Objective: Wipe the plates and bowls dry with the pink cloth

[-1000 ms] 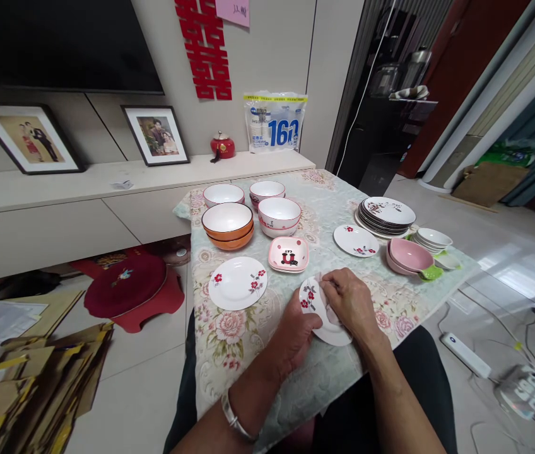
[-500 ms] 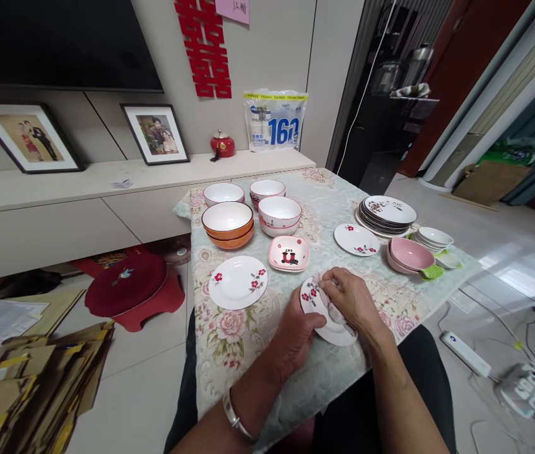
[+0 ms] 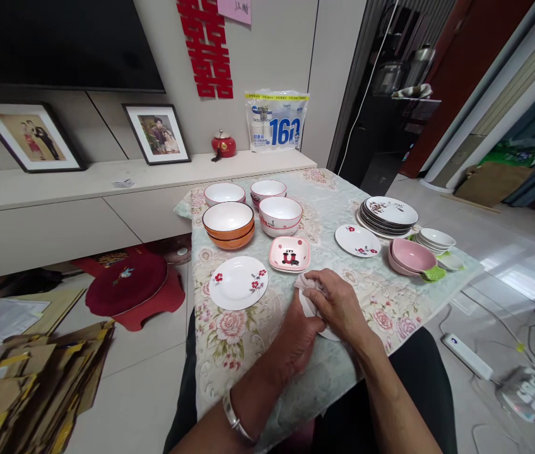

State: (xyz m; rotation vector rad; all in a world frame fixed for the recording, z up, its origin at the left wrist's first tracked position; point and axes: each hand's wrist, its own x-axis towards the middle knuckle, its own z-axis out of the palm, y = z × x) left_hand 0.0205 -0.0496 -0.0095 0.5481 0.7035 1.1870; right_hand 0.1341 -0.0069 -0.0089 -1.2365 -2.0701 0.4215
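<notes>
My left hand (image 3: 298, 334) is closed on the near left rim of a small white plate (image 3: 329, 334), which it holds above the table's front edge. My right hand (image 3: 340, 306) presses a crumpled pale cloth (image 3: 304, 282) onto the plate's far left rim. Together the cloth and fingers hide most of the plate's face. Just beyond lies a square pink-rimmed dish (image 3: 289, 252) with a cat picture. A white plate with red flowers (image 3: 238, 284) rests to the left, and a similar flowered plate (image 3: 357, 242) is farther right.
Orange bowls (image 3: 228, 222) and white red-rimmed bowls (image 3: 280, 215) stand at the back left of the flowered tablecloth (image 3: 229, 325). On the right are a stack of large plates (image 3: 388, 211), pink bowls (image 3: 412, 255) and small white dishes (image 3: 436, 238). A red stool (image 3: 128, 284) is left of the table.
My right hand has moved left with the cloth, from the plate's middle to its far left rim, covering the red flowers there. My left hand keeps its hold.
</notes>
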